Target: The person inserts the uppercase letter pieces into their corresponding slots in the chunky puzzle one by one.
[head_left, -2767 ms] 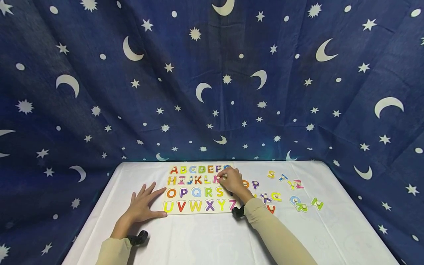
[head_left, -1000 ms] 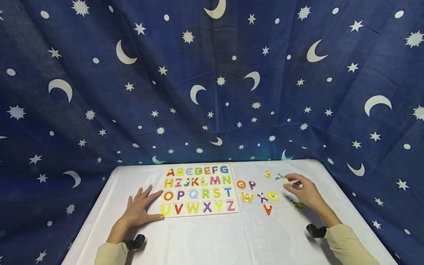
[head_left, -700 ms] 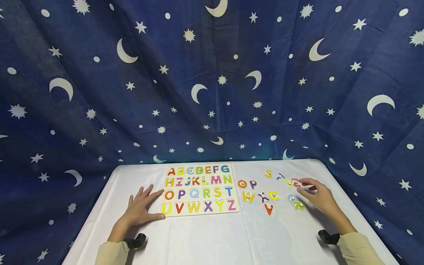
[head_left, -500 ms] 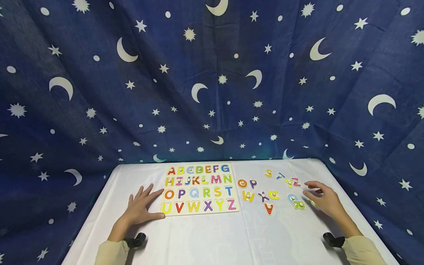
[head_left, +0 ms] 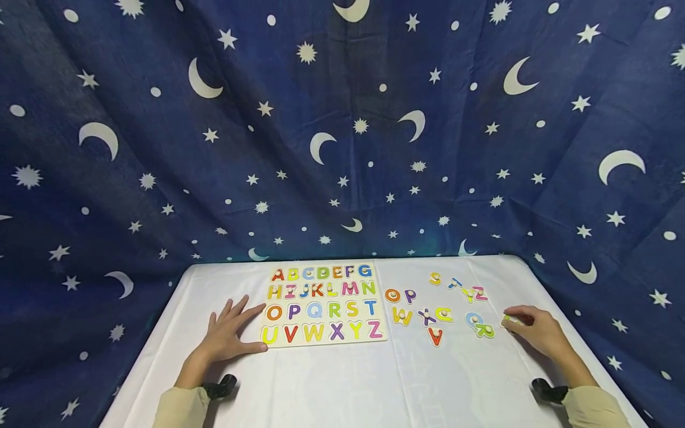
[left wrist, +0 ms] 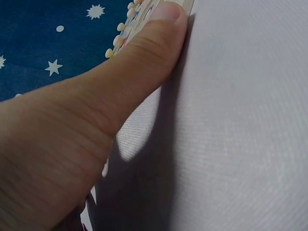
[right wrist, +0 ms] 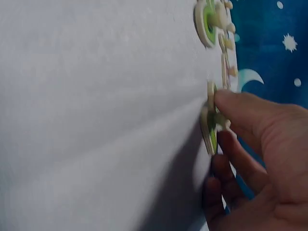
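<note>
A letter puzzle board [head_left: 321, 343] lies left of centre in the head view, with knobbed letters in its upper rows. My left hand [head_left: 227, 339] rests at its left side, fingers spread, thumb and index tip at the edge. In the left wrist view, the thumb [left wrist: 139, 53] lies along the board's edge. My right hand [head_left: 540, 333] is at the table's right, its thumb and index finger around the green letter N puzzle piece [right wrist: 210, 130]. The piece's knob shows between those fingertips in the right wrist view; the hand hides most of it in the head view.
Loose knobbed letters lie between board and right hand: the O [head_left: 393, 295], P [head_left: 410, 295], W [head_left: 402, 317], X [head_left: 426, 317] and red V [head_left: 436, 337] nearer the board. The R [head_left: 485, 330] overlaps the Q [head_left: 473, 320]. A starry curtain [head_left: 342, 178] hangs behind the table.
My right hand has left the M on the board, passed over the Y and Z, and moved right and nearer to the N piece. My left hand has stayed at the board's edge.
</note>
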### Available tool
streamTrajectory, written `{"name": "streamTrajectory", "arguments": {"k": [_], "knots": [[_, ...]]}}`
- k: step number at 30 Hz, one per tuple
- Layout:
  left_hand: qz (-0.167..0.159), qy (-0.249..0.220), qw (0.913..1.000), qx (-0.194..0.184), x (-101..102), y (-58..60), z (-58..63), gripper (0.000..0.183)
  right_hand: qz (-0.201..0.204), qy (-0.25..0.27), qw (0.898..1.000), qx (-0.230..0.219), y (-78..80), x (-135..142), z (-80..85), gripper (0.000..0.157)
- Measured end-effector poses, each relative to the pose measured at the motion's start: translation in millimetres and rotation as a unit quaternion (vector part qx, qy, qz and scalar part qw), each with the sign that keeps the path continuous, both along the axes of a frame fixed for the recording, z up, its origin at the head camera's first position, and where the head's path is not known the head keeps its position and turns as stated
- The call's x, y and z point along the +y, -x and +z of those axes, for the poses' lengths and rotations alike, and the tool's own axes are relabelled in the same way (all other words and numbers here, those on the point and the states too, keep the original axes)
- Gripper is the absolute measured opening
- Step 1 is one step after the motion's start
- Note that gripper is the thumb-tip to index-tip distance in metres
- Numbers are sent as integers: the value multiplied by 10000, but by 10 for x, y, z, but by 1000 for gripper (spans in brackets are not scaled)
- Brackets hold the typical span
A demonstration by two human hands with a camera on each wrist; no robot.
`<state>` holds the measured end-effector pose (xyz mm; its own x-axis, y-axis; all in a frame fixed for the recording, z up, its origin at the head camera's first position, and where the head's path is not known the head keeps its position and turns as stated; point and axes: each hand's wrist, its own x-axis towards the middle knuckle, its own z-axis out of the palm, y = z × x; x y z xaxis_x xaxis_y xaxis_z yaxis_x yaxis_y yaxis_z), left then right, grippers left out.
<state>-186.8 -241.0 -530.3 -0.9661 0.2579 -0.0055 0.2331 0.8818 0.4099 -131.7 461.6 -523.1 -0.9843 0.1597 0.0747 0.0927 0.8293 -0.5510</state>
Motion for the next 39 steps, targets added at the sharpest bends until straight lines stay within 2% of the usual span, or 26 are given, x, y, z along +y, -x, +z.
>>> {"name": "streamTrajectory", "arguments": {"k": [4, 11, 19, 28, 34, 39], "knots": [[-21, -19, 10000, 43, 16, 13, 10, 105, -54, -14, 9999, -94, -55, 76, 12, 37], [-10, 2, 10000, 79, 11, 18, 14, 105, -211, -145, 9994, 237, -100, 107, -5, 32], [-23, 0, 9999, 100, 10, 11, 17, 104, -335, 40, 9992, 203, -123, 59, 5, 26], [-32, -25, 9999, 154, 13, -3, 29, 104, -333, -156, 9981, 503, -120, 45, -23, 22], [1, 1, 10000, 81, 3, -4, -5, 105, -354, -71, 9974, 631, -30, -86, 60, 24], [15, -31, 10000, 68, -6, -5, -8, 105, -191, 141, 9964, 813, 146, -303, 194, 26]]}}
